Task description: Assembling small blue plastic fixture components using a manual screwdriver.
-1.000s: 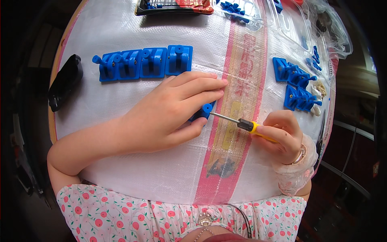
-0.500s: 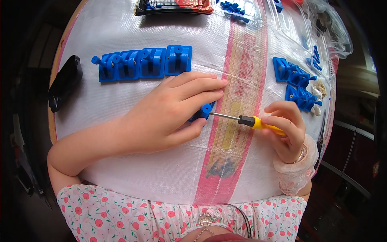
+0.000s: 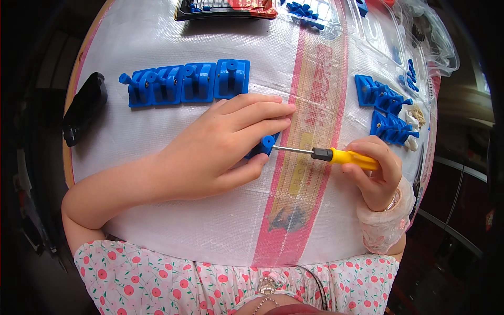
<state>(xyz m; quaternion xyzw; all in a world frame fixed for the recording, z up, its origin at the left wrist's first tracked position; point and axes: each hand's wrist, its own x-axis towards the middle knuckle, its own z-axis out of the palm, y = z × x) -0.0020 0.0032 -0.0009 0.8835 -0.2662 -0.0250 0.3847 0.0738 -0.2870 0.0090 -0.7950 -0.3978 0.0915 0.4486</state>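
My left hand [image 3: 231, 139] lies over a blue plastic piece [image 3: 267, 143] on the table, gripping it with thumb and fingers; most of the piece is hidden under the palm. In my right hand [image 3: 379, 170] is a screwdriver [image 3: 353, 158] with a yellow handle and black collar. Its metal shaft points left, and the tip meets the side of the blue piece near its round post. Beyond the left hand stands a row of several similar blue pieces [image 3: 198, 82], each a square base with an upright bracket and a round-ended post.
More blue pieces [image 3: 391, 127] stand at the right, beside a crumpled whitish scrap [image 3: 417, 116]. A black tray [image 3: 226, 11] and clear plastic trays [image 3: 375, 26] with small blue parts lie at the back. A long black case [image 3: 85, 109] rests at the left edge. A woven white sheet [image 3: 173, 226] covers the table.
My right fingers have shifted along the screwdriver and now wrap the handle, showing more of its yellow. The left hand and the blue piece have barely moved.
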